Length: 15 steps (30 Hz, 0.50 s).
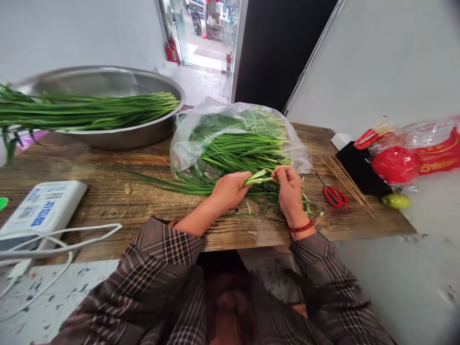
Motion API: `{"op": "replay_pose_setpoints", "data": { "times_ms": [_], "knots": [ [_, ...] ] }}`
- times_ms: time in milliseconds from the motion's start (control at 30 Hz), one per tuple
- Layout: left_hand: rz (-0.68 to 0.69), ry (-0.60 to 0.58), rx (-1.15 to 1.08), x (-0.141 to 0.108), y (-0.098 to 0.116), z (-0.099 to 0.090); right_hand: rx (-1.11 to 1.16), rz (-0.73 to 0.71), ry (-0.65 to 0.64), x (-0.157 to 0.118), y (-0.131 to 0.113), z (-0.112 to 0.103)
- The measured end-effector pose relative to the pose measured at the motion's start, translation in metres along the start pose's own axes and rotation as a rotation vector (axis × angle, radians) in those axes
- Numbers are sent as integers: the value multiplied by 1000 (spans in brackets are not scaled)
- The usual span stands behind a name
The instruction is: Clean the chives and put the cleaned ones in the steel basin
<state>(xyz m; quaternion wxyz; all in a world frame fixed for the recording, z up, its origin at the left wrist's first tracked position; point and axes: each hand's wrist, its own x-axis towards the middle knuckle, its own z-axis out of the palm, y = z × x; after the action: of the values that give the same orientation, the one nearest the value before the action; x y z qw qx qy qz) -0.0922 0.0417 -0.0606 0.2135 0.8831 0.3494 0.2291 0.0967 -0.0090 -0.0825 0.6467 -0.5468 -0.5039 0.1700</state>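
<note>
My left hand (233,190) is closed round a small bunch of garlic chives (257,178), whose pale stem ends point right and whose leaves trail left over the table. At those stem ends, the fingers of my right hand (288,189) are pinched together on a stem tip. Just behind both hands, a larger heap of garlic chives (240,149) lies partly inside a clear plastic bag (185,148). Trimmed bits and loose leaves (264,206) are scattered beneath and beside my right hand.
A steel basin (125,139) with more chives stands at the back left. Red-handled scissors (334,195), thin sticks (347,187), a black box (359,172) and a yellow-green fruit (395,200) are on the right. A white device (46,206) with cables sits at left on the wooden table (108,191).
</note>
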Motion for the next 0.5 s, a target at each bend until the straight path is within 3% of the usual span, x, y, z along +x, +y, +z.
{"op": "replay_pose_setpoints", "data": {
  "times_ms": [100, 333, 500],
  "knots": [
    [-25, 28, -4, -1, -5, 1, -40, -27, 84, 4, -2, -10],
    [-34, 42, -84, 0, -9, 1, -368, -397, -318, 1, -13, -5],
    [-20, 29, -65, -1, -6, -1, -321, -335, -313, -1, -13, 0]
  ]
}}
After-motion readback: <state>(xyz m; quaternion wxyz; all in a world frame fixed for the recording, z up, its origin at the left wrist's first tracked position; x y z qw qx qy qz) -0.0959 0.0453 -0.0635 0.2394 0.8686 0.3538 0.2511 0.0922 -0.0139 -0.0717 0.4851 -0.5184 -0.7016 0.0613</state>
